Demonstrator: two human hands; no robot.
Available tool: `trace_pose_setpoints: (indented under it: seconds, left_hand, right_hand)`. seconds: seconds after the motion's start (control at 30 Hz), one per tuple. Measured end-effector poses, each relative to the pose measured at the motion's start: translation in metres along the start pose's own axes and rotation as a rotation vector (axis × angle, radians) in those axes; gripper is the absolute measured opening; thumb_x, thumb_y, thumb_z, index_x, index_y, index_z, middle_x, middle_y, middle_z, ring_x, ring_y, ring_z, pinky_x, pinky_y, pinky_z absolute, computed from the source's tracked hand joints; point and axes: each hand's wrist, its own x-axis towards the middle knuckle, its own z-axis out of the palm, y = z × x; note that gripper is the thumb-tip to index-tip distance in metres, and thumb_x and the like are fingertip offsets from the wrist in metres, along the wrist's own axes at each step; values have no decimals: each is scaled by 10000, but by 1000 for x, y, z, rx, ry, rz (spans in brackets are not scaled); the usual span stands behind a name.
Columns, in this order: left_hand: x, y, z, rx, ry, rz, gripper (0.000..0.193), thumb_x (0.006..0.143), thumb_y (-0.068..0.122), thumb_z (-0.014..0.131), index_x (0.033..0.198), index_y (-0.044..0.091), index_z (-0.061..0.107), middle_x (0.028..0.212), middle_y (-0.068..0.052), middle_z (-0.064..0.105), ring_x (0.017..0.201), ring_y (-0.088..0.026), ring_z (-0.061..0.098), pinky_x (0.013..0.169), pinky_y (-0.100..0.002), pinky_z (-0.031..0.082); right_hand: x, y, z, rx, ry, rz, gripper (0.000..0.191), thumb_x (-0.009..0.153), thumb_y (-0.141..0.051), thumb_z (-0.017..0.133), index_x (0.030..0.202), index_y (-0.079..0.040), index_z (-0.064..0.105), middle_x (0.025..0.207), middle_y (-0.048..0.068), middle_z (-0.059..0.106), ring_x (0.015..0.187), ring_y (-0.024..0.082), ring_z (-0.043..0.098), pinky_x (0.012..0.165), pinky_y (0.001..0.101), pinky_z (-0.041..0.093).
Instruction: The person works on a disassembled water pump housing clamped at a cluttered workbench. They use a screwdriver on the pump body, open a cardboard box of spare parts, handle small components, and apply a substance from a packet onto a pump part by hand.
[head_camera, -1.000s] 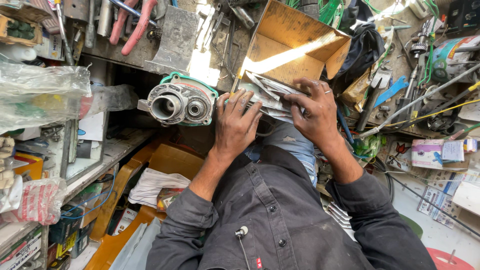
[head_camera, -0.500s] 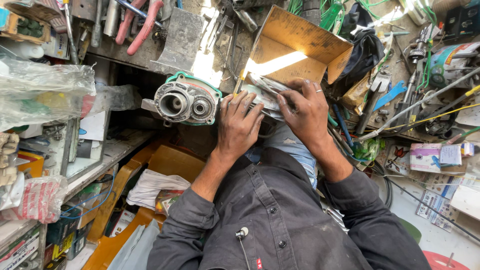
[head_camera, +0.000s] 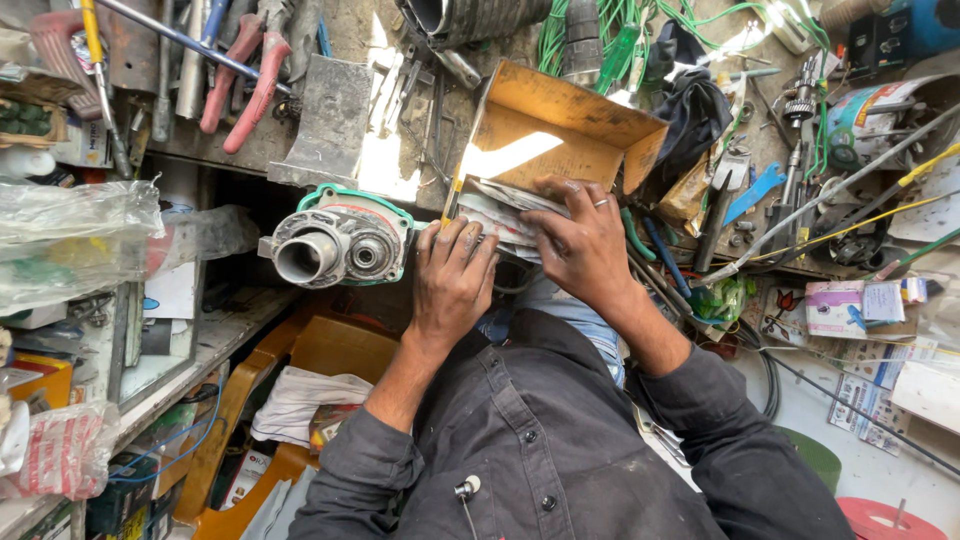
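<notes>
1. The left hand (head_camera: 452, 282) lies palm down, fingers spread and loosely curled, their tips on the near edge of a stack of folded papers (head_camera: 497, 215); it grips nothing.
2. The right hand (head_camera: 583, 243) presses flat on the same papers, fingers open and splayed, a ring on one finger.
3. The papers sit at the mouth of an open cardboard box (head_camera: 560, 128), which lies on its side at the middle of the cluttered workbench (head_camera: 395, 165).
4. Just left of the left hand rests a metal power-tool gear housing (head_camera: 338, 245) with a green gasket.
5. Red-handled pliers (head_camera: 245, 85) lie far left; a blue tool (head_camera: 752, 190) lies right of the box.
</notes>
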Motion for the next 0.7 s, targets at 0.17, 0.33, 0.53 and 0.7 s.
trace_pose_setpoints:
  seconds: [0.17, 0.33, 0.53, 0.7]
  left_hand:
    - [2, 1, -1, 10, -5, -2, 310, 915, 145, 735, 1201, 33, 702, 1251, -134, 631, 1272, -309, 540, 1136, -534, 362]
    - [6, 3, -3, -20, -9, -30, 293, 903, 139, 753, 1176, 46, 701, 1247, -122, 625, 1260, -298, 545, 1137, -527, 351]
    - [12, 6, -5, -86, 24, -50, 316, 857, 147, 778, 1147, 47, 701, 1236, -122, 631, 1259, -302, 545, 1135, -522, 348]
    - [17, 8, -8, -198, 83, -72, 278, 867, 127, 783, 1116, 50, 690, 1234, -124, 633, 1248, -318, 570, 1134, -503, 371]
  right_hand:
    - [4, -2, -4, -25, -39, -30, 222, 839, -233, 816, 1025, -117, 778, 1316, 93, 616, 1174, 328, 544, 978, 453, 442]
    - [6, -5, -2, -63, -5, -37, 84, 876, -155, 796, 928, -100, 761, 1246, 69, 678, 1114, 298, 597, 918, 428, 475]
    - [1, 3, -8, 259, 139, 112, 85, 970, -50, 698, 1024, -7, 648, 1130, 159, 701, 978, 265, 709, 839, 359, 588]
    - [-3, 16, -13, 469, 112, 409, 115, 1040, -94, 671, 1041, 16, 639, 832, 68, 689, 750, 101, 656, 692, 254, 515]
